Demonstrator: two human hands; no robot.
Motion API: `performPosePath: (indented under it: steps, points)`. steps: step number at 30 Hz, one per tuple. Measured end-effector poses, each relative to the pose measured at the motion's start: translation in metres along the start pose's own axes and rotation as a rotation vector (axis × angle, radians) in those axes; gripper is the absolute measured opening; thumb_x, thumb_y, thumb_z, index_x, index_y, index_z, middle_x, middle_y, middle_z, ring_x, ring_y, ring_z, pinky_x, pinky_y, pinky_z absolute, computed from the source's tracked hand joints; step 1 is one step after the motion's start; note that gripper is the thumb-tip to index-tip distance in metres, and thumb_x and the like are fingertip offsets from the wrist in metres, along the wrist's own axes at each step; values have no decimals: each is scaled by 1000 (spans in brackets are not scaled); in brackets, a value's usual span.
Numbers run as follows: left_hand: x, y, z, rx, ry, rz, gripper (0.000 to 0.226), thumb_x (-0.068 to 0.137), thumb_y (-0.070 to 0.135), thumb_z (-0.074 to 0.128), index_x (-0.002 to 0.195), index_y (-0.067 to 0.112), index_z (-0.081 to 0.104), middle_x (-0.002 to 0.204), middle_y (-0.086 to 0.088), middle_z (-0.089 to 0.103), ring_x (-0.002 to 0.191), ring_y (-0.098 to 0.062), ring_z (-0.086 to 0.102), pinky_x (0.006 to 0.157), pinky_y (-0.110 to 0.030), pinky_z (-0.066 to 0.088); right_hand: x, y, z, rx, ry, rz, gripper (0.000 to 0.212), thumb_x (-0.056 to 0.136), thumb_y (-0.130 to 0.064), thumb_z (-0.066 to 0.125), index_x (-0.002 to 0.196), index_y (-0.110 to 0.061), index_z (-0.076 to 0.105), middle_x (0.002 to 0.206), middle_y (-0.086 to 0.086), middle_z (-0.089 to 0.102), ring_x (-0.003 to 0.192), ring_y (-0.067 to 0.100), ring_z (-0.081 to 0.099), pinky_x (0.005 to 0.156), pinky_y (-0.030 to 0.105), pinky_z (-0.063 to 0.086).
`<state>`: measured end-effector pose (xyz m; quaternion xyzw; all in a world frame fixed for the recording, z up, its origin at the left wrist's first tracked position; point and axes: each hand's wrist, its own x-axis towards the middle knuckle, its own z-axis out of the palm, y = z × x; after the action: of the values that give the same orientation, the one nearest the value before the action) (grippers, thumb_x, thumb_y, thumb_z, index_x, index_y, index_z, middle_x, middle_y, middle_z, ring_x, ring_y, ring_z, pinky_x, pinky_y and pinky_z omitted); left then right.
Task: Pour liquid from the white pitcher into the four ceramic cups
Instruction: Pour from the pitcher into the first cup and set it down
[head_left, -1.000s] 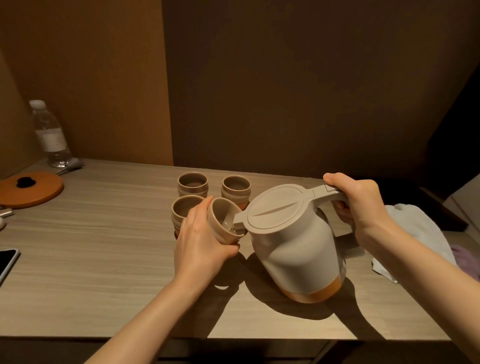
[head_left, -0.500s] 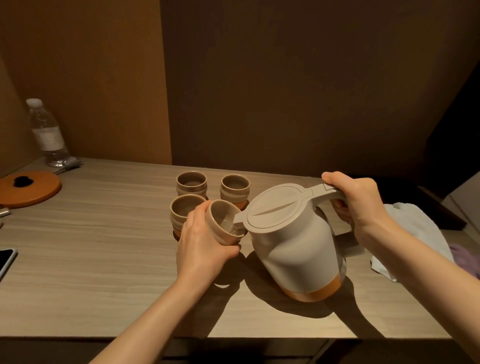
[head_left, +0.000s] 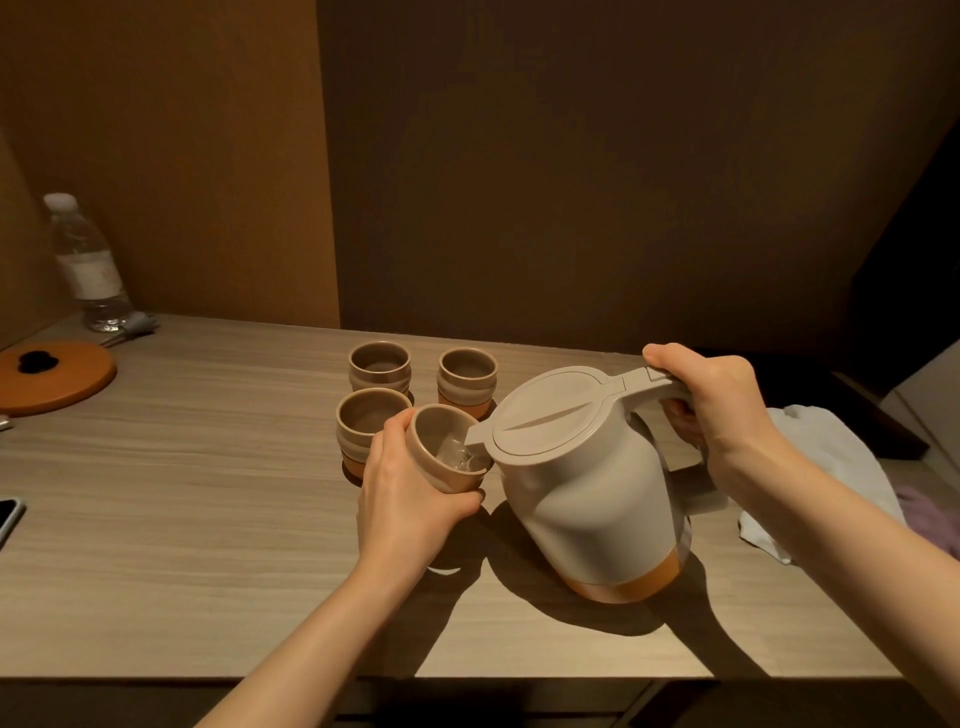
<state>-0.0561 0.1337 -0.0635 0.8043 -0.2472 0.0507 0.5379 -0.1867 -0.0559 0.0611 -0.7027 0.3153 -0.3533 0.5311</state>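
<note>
My right hand (head_left: 722, 410) grips the handle of the white pitcher (head_left: 592, 493), which has an orange base and is tilted to the left. Its spout reaches over the rim of a beige ceramic cup (head_left: 441, 457) that my left hand (head_left: 405, 493) holds lifted and tilted toward the pitcher. Clear liquid shows inside this cup. Three more beige cups stand upright on the wooden table (head_left: 182, 519): one just left of the held cup (head_left: 366, 421), and two behind, the back left cup (head_left: 379, 366) and the back right cup (head_left: 466, 376).
A plastic water bottle (head_left: 85, 265) stands at the far left by the wall, with an orange round lid (head_left: 52, 374) in front of it. A phone (head_left: 8, 519) lies at the left edge. A white cloth (head_left: 831, 467) lies right of the pitcher.
The held cup and the pitcher have stayed nearly in place. The liquid seen in the cup has become more visible.
</note>
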Motion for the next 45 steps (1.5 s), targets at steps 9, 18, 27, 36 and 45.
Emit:
performPosePath:
  steps: [9,18,27,36,45]
  points:
    - [-1,2,4,-33,8,-19,102,47,26,93,134,25,40,129,4,50,119,-14,47,87,-26,39,1,1,-3,-4,0,8,42,84,-31,64,48,-13,50,36,-6,38,34,6,32,43,23,26]
    - [-2,0,8,-51,14,-28,102,44,28,94,131,26,41,128,5,50,116,-12,47,89,-27,40,1,2,-3,1,12,4,42,84,-30,64,48,-12,52,36,-7,39,34,5,33,43,23,27]
    - [-2,-4,13,-122,9,-58,100,42,29,94,127,30,40,124,4,53,117,-15,49,94,-35,47,1,3,-5,18,2,-3,40,83,-28,64,49,-12,52,39,-4,39,37,8,33,40,21,26]
    - [-1,-5,18,-232,-4,-108,99,43,26,94,124,37,38,125,6,54,121,-17,50,100,-44,46,0,7,-6,60,27,3,49,84,-27,64,38,-20,49,36,-8,37,33,5,32,42,22,26]
    - [4,10,24,-384,-13,-115,90,49,19,95,118,39,42,113,19,55,107,1,53,88,-23,45,3,22,-17,155,73,52,41,81,-35,64,44,-19,53,42,-3,41,39,10,34,45,27,26]
